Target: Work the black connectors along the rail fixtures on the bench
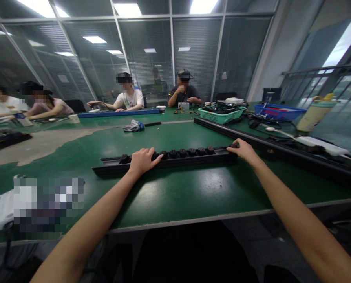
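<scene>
On my screen, the left hand (143, 162) sits on a long black bar (166, 165) that lies flat on the green table (181, 196). A row of round black knobs (175, 153) stands along the top of the bar. The left fingers (152, 154) are close together and curl down over the bar, right by the knobs. I cannot tell how hard they hold. The right hand (244, 151) is at the right end of the bar. The right fingers (233, 146) lie on top of that end, and I cannot tell if they grip it.

Just right of the bar, a second black bar (269, 150) runs along the table. A white power strip (319, 144) lies past it. Farther off are a blue cloth bundle (133, 126), a green basket (222, 116) full of wires, a blue basket (278, 112), and a big bottle (316, 114) with a yellow top. At the far side sit a person in a white shirt (130, 98) and a person in a dark shirt (183, 93). A person in a pink shirt (47, 107) and a person in a pale shirt (7, 105) sit at the left. Behind them is a glass wall (163, 59) with blinds.
</scene>
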{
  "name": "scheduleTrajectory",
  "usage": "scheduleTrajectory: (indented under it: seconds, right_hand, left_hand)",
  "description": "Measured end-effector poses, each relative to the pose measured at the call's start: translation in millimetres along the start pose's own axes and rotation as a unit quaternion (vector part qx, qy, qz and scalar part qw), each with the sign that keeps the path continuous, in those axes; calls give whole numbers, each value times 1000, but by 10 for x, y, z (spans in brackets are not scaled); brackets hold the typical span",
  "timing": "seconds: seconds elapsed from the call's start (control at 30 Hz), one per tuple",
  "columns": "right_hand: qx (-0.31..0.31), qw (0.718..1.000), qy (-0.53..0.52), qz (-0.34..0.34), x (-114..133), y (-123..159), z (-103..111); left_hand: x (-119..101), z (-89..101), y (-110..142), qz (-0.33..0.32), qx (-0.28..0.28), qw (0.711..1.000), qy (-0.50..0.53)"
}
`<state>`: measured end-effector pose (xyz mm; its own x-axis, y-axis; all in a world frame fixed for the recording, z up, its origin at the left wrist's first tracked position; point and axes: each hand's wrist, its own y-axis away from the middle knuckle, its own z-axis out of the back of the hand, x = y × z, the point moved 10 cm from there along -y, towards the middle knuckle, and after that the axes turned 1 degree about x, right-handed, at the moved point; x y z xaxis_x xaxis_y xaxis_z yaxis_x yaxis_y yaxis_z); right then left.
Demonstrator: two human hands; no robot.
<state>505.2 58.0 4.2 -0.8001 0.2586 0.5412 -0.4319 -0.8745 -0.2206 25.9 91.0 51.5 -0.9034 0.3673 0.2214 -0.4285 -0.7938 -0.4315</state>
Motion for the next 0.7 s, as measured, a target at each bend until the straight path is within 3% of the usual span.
scheduleTrajectory:
  seconds: [0.47,0.7]
  right_hand:
    - [-2,1000,-8,-8,-59,-8,71]
    - [-10,999,7,-32,-219,-90,107]
  left_hand:
    - [3,13,1,6,8,1000,11]
    - [-1,20,4,4,3,1000,5]
